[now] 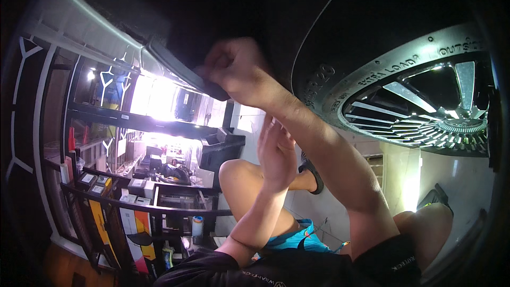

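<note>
My right hand [234, 72] is raised to the dark edge trim [180, 70] along the lower rim of a light car body panel [101, 26]. Its fingers are curled in and slightly blurred; whatever they pinch is too small or dark to make out. Lower down, my left hand [277, 154] points upward with fingers stretched, just beneath my right forearm. Nothing shows in the left hand, and I cannot tell whether its fingertips touch the forearm. A black tyre [319, 82] with a multi-spoke silver and black wheel [425, 111] stands to the right of both hands.
On the left, a black shelf rack [149, 207] carries long boxes [137, 228] and a spray can [197, 227]. Behind it are a black bin [220, 149] and a brightly lit, cluttered bench [170, 167]. My bent knees are above a light tiled floor [329, 202].
</note>
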Demonstrator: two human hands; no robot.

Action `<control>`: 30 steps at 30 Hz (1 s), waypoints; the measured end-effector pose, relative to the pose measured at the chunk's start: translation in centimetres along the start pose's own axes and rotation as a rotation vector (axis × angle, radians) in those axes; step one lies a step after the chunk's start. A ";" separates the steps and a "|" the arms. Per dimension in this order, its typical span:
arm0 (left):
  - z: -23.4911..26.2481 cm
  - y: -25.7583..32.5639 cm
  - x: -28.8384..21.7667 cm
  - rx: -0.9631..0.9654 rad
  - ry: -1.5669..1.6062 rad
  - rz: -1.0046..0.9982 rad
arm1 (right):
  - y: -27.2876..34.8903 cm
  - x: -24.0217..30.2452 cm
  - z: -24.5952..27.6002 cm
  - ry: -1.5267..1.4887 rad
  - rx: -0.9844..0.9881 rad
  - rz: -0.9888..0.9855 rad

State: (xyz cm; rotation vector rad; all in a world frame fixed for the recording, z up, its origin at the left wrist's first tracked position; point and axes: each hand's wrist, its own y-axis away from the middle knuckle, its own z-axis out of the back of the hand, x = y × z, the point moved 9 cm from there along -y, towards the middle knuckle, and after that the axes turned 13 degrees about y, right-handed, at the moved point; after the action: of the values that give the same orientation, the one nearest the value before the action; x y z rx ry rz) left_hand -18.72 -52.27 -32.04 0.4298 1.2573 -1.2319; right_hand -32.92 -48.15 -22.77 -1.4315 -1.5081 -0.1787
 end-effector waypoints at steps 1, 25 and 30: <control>0.4 -0.8 0.9 -0.067 0.429 0.133 | -0.1 0.0 0.1 0.019 -0.004 -0.004; -0.3 -3.6 0.8 -0.138 1.296 0.275 | -0.3 -0.4 0.2 0.170 0.049 -0.150; -0.5 -3.5 -0.3 0.022 1.405 0.317 | -0.7 0.5 0.3 0.182 0.038 -0.060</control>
State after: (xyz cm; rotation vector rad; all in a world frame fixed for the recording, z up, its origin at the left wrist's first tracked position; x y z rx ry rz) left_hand -21.91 -52.92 -30.73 1.6041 2.1799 -0.5574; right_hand -33.53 -47.79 -22.23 -1.3040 -1.3981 -0.3073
